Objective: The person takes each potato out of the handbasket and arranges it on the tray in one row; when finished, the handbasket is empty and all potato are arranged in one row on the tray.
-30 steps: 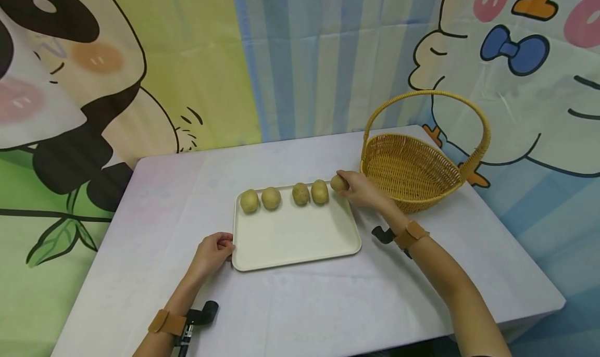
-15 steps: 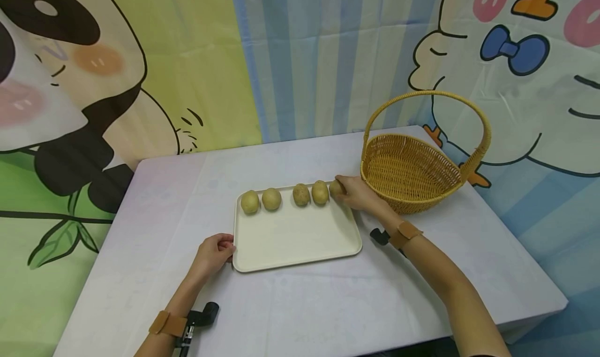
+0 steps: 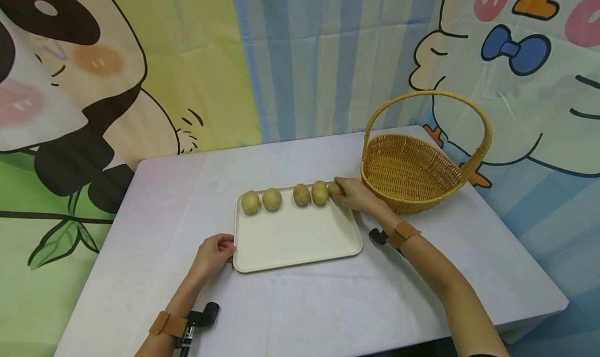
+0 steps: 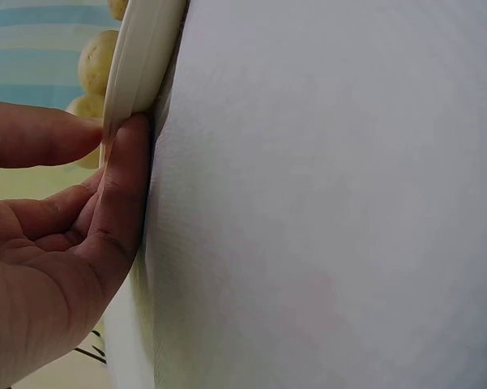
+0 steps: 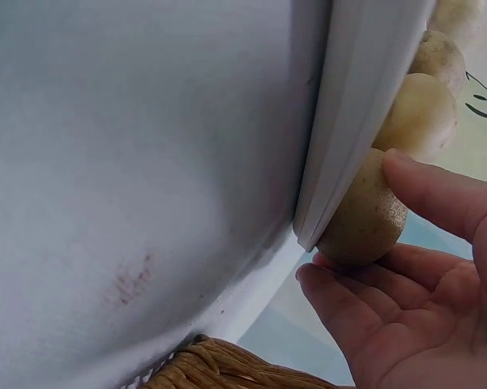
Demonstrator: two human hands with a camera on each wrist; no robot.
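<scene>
Across the back of a cream tray [image 3: 295, 242] runs a row of several potatoes, among them a potato [image 3: 320, 192] with another potato [image 3: 301, 194] beside it. At the tray's back right corner my right hand [image 3: 357, 194] holds the end potato [image 5: 365, 215], thumb on one side and fingers on the other. That potato sits at the rim in the right wrist view, against its neighbour. My left hand [image 3: 213, 254] pinches the tray's left edge; in the left wrist view the thumb lies above the rim [image 4: 142, 65] and a finger below it.
A wicker basket [image 3: 412, 172] with a tall arched handle stands behind my right hand, near the table's back right corner. A white cloth covers the table [image 3: 300, 315]. A printed curtain [image 3: 319, 60] hangs behind it.
My right hand has lowered the end potato onto the tray's back right corner, moving slightly toward me and left. My left hand keeps its place at the tray edge.
</scene>
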